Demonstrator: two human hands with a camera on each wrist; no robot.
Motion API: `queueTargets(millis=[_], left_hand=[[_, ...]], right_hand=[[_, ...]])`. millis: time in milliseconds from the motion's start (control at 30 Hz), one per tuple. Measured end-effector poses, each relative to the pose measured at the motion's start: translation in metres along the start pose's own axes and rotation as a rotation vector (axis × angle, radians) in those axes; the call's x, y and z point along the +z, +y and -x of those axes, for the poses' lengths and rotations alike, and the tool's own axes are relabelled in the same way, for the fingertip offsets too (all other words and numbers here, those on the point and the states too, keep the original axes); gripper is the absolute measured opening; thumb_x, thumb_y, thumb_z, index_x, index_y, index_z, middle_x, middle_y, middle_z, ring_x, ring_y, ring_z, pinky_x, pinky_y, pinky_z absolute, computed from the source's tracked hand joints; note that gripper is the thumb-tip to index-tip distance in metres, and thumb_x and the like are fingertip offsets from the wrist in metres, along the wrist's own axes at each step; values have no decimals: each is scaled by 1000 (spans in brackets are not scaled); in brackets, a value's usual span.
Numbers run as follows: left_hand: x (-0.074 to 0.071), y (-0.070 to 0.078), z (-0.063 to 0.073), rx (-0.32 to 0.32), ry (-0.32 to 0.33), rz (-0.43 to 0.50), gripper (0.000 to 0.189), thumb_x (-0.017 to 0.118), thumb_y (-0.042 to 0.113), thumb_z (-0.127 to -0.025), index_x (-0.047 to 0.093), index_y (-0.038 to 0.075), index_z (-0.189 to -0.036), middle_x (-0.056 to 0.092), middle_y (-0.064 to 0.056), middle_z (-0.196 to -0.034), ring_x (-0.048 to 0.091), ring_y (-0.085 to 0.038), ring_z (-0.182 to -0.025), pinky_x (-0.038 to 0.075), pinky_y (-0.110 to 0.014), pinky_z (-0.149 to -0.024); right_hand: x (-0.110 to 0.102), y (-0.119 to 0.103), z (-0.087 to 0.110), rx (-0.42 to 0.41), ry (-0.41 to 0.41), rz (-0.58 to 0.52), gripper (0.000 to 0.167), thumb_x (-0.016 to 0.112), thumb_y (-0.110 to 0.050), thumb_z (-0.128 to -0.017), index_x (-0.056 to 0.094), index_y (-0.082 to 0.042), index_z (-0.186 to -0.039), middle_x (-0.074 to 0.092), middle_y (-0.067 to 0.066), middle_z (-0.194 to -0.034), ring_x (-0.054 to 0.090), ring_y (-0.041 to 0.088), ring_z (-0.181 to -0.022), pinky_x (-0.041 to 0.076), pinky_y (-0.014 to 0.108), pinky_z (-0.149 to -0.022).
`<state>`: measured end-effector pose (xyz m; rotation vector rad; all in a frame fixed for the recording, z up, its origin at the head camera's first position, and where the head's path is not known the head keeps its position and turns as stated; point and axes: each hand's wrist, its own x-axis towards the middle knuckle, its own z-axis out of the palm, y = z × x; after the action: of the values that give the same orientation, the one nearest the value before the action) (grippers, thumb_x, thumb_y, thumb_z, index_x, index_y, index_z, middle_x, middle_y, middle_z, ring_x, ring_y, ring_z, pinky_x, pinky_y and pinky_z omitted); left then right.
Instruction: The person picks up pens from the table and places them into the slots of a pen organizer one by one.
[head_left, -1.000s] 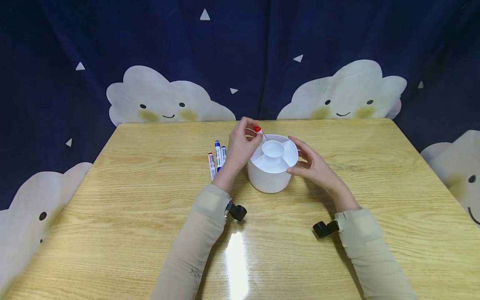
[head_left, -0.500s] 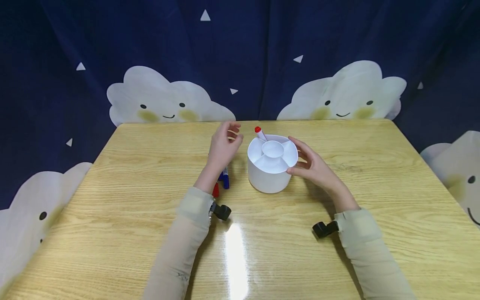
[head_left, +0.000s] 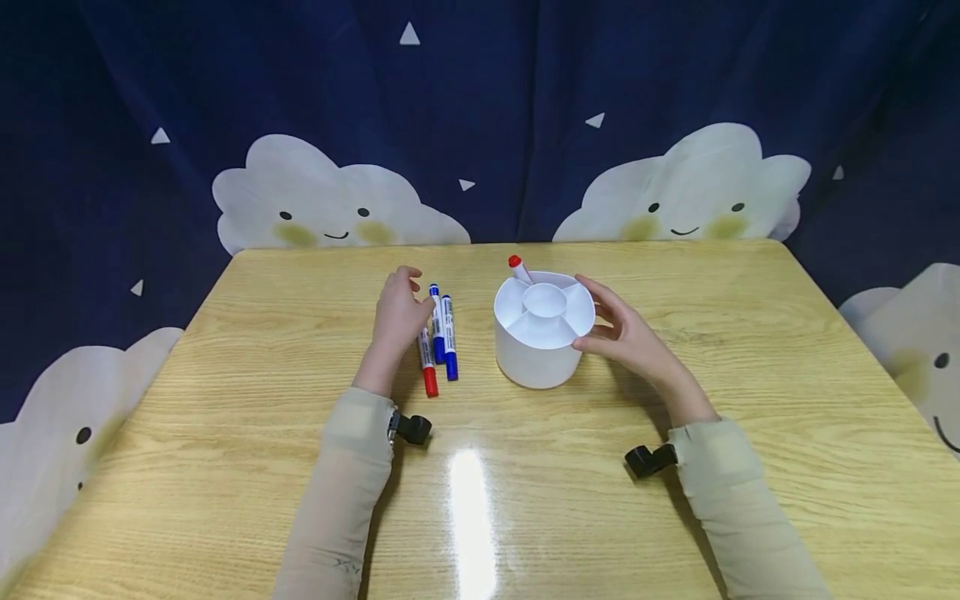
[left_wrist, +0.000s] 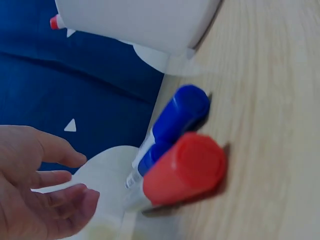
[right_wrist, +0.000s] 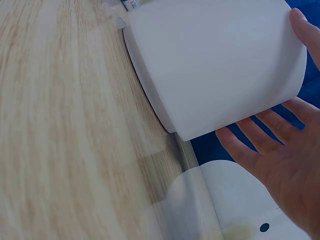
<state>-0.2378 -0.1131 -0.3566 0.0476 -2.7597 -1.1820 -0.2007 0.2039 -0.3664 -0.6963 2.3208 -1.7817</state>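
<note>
A white round organizer with several compartments stands upright on the table. One red-capped marker leans in its back left compartment. My right hand holds the organizer's right side, thumb at the front and fingers spread behind. To the left lie a red marker and two blue markers side by side. My left hand hovers over their left side with loosely bent fingers, partly hiding the red one. In the left wrist view, a gap separates that hand from the red marker.
The wooden table reaches back to a dark blue curtain with cloud prints. A black wrist camera sits on the left cuff, another wrist camera on the right.
My left hand has released the red-capped marker, which now stands in the organizer, and has moved left to the markers on the table. My right hand has stayed at the organizer.
</note>
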Motion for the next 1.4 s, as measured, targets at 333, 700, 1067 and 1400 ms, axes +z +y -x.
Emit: queueTargets(millis=[333,700,1067,1400], left_hand=[[-1,-11,3,-119,-165,-165,55,58,12,-75,41,-3,-126,48,-24,-116,49,-34,-96,44,-44,-84],[1,-12,3,-141,-229,-193,50,58,15,-78,47,-6,-122,49,-24,-117,49,-34,-101,44,-42,-85],[0,-18,3,-146,-205,-139,49,59,13,-77,47,-4,-121,51,-22,-111,49,-28,-87,44,-34,-69],[-7,-2,0,-83,-84,-71,45,60,15,-78,47,2,-120,48,-16,-106,47,-26,-86,44,-34,-67]], right_hand=[[0,0,1,6,5,-1,80,67,-4,-78,24,-19,-144,33,7,-142,40,14,-122,41,30,-97],[-1,0,0,2,5,-2,81,68,-5,-79,22,-16,-145,33,7,-142,39,15,-123,41,32,-98],[0,1,1,8,-2,-1,80,67,-4,-79,23,-18,-145,31,7,-143,38,16,-124,40,32,-97],[1,-1,1,-16,0,-12,80,67,-3,-79,23,-15,-144,33,10,-141,39,14,-123,41,28,-96]])
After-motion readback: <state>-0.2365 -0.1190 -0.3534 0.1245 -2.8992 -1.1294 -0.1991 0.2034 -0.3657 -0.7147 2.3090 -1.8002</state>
